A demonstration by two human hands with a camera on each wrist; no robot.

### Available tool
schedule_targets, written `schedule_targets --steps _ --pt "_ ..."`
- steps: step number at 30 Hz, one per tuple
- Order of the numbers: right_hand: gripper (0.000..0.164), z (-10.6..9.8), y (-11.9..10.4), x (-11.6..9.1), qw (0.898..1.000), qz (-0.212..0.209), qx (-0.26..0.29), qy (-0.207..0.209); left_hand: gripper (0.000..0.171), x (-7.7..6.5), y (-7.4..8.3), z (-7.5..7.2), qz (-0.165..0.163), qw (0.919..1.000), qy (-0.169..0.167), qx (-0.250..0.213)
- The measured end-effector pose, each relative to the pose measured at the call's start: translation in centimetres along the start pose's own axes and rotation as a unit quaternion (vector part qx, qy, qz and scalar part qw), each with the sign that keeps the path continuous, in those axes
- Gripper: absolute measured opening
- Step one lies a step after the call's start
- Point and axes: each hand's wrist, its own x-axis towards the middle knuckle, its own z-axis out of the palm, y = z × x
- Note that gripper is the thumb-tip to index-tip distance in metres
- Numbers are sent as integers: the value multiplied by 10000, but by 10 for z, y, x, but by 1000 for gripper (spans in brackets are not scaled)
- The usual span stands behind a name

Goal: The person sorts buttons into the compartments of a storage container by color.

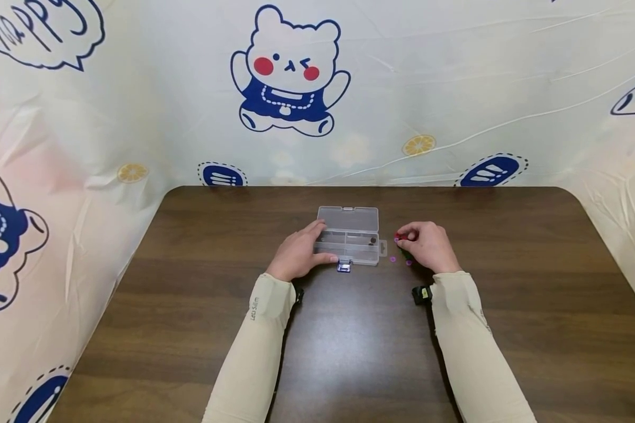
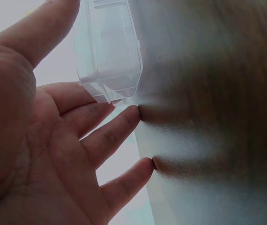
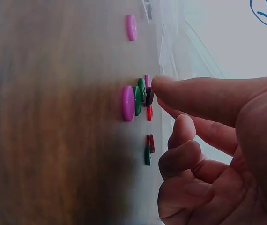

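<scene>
A clear plastic compartment box (image 1: pixel 362 254) lies with its lid (image 1: pixel 347 220) folded back. My left hand (image 1: pixel 296 254) holds the box's left end, thumb at the front edge and fingers along the far side; in the left wrist view two fingertips touch the table. Several small coloured buttons, among them a pink button (image 3: pixel 129 103), a green button (image 3: pixel 137 100) and a red button (image 3: pixel 150 113), lie right of the box. At these, my right hand (image 1: pixel 428 245) has its thumb and index fingertips down, the other fingers curled. Whether a button is pinched between them is hidden.
Dark buttons (image 1: pixel 373 241) sit in a right compartment of the box. A blue-and-white label or latch piece (image 1: pixel 344 266) shows at its front edge. The brown wooden table (image 1: pixel 217 329) meets a printed cloth (image 1: pixel 381 100) at the back and sides.
</scene>
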Motion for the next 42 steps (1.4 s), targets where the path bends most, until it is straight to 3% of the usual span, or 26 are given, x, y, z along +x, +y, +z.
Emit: schedule_targets --steps 25,42 --pt "13 -1 -1 0 9998 64 24 -191 85 1 -1 -1 -30 10000 -22 20" --pt "13 -3 0 0 9991 322 -6 -286 85 2 0 0 7 10000 6 74"
